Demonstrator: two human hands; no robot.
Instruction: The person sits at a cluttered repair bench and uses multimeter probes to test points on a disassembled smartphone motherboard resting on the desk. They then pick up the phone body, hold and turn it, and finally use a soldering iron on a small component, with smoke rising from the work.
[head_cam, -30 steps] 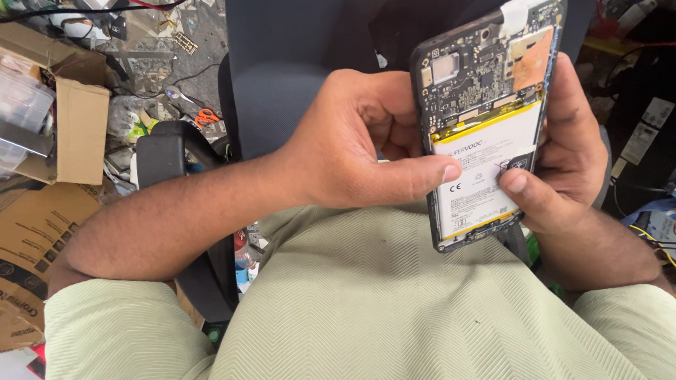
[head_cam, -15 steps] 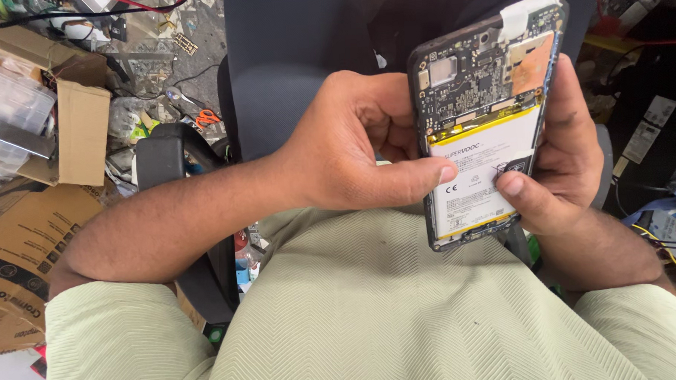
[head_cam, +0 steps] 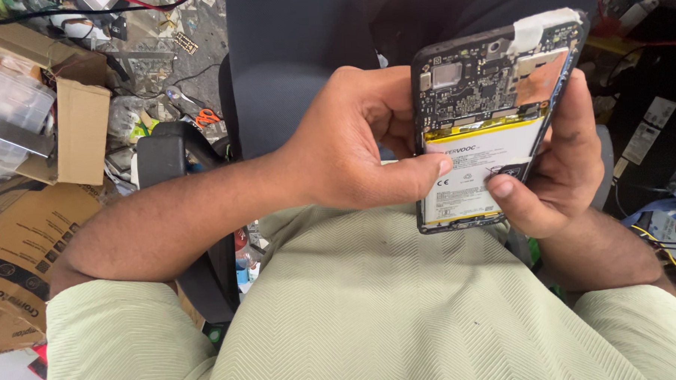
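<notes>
An opened smartphone (head_cam: 492,95) with its back cover off is held upright in front of my chest. Its dark circuit board fills the upper half and a white battery (head_cam: 476,170) with yellow edges fills the lower half. White tape sticks to its top right corner. My right hand (head_cam: 558,167) cradles the phone from behind and the right side, thumb lying on the battery. My left hand (head_cam: 359,148) grips the phone's left edge, with its thumb tip pressed on the battery's left side.
I wear a pale green shirt and sit in a dark chair (head_cam: 180,165). Cardboard boxes (head_cam: 70,128) and clear plastic containers (head_cam: 6,112) lie on the left floor. Wires and small electronic parts (head_cam: 672,223) clutter the right side.
The phone has stayed almost still, shifting only slightly. Both thumbs remain on the battery.
</notes>
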